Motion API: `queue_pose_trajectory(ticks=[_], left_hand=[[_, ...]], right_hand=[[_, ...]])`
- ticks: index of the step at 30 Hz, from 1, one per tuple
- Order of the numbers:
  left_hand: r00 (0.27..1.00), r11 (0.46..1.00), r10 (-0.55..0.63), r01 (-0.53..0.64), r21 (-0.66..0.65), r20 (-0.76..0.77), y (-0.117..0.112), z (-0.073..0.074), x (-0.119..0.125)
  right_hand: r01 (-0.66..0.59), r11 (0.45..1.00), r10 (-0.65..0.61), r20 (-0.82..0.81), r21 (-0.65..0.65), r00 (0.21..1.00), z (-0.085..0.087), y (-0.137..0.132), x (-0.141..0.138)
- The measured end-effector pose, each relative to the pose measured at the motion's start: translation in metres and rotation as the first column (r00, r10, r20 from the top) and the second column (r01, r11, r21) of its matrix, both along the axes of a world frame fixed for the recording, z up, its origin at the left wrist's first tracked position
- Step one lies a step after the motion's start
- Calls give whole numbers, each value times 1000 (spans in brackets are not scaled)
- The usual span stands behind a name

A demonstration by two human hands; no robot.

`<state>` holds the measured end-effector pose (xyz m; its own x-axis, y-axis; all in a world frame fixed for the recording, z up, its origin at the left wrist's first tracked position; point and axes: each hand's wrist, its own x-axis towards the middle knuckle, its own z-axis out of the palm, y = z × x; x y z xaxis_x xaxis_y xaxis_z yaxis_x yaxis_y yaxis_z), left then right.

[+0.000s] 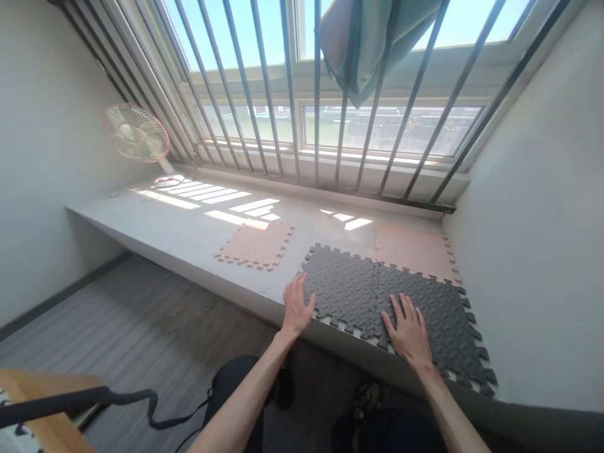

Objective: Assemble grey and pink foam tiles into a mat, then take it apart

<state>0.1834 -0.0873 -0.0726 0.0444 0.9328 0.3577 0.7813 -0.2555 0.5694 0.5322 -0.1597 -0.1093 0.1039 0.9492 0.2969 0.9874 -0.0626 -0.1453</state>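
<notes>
My left hand [296, 306] is open and palm down, its thumb side against the toothed left edge of the left dark grey textured foam puzzle tile [338, 283]. My right hand [409, 331] is open too, fingers spread and pressing flat on the right dark grey textured foam puzzle tile [450, 321]; neither hand grips anything. The two grey tiles interlock along a seam and sit at the near edge of the pale concrete window ledge [117, 207], toward its right corner by the white wall [523, 189]. Just behind them lies a pale pink foam puzzle tile [413, 250], apparently touching the grey pair, though from this angle I can't be sure its teeth are locked in. A second pale pink foam puzzle tile [255, 245] sits apart to the left. These foam tiles should feel light, soft and bendy, with a grippy tread, so I'd judge them easy to slide or press flat. To lift them, I'd take the solid body with both hands, not the floppy teeth, so the seam doesn't part.
</notes>
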Motion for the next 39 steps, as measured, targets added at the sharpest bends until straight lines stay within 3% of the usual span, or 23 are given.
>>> queue_pose_trajectory(ticks=[3, 6, 9, 11, 17, 22, 27, 31, 33, 34, 36, 37, 38, 39], left_hand=[[962, 962, 271, -270, -30, 25, 32, 6, -83], [850, 841, 525, -526, -127, -43, 66, 12, -155], [776, 750, 615, -631, -198, -141, 91, 16, -205], [784, 758, 596, -620, -200, -174, 104, 17, -222], [867, 862, 417, -473, -181, -274, 136, 12, -234], [876, 884, 352, -426, -191, -329, 153, 17, -229], [912, 933, 316, -349, -90, -263, 166, 46, -219], [958, 970, 243, -239, 45, -154, 166, 79, -193], [970, 976, 199, -184, 117, -138, 156, 93, -166], [975, 978, 172, -152, 146, -137, 148, 97, -150], [982, 980, 116, -88, 181, -148, 129, 100, -115], [984, 982, 80, -51, 183, -159, 118, 99, -97], [985, 985, 36, -6, 174, -170, 107, 95, -80], [984, 987, -19, 47, 154, -179, 97, 90, -65]], right_hand=[[-8, 1000, 8, -18, 23, 1000, -4, 2, 4], [-15, 999, 17, -30, 50, 999, -9, 4, 8], [-26, 997, 28, -35, 66, 999, -12, 6, 11], [-35, 997, 38, -37, 72, 999, -12, 6, 12], [-32, 996, 34, -19, 81, 999, -7, 5, 9], [-24, 997, 26, -16, 67, 1000, -9, 4, 10], [-20, 994, 29, -80, 106, 996, 9, 8, -1], [-35, 990, 80, -349, 136, 934, 43, 28, -62], [-97, 991, 133, -587, 92, 798, 57, 48, -108], [-97, 993, 117, -725, 69, 678, 63, 59, -132], [-71, 997, 3, -941, -23, 338, 72, 84, -173], [-69, 995, -67, -989, -76, 129, 75, 96, -188], [-77, 991, -118, -990, -112, -81, 78, 107, -199], [-54, 991, -132, -964, -123, -230, 80, 117, -206]])
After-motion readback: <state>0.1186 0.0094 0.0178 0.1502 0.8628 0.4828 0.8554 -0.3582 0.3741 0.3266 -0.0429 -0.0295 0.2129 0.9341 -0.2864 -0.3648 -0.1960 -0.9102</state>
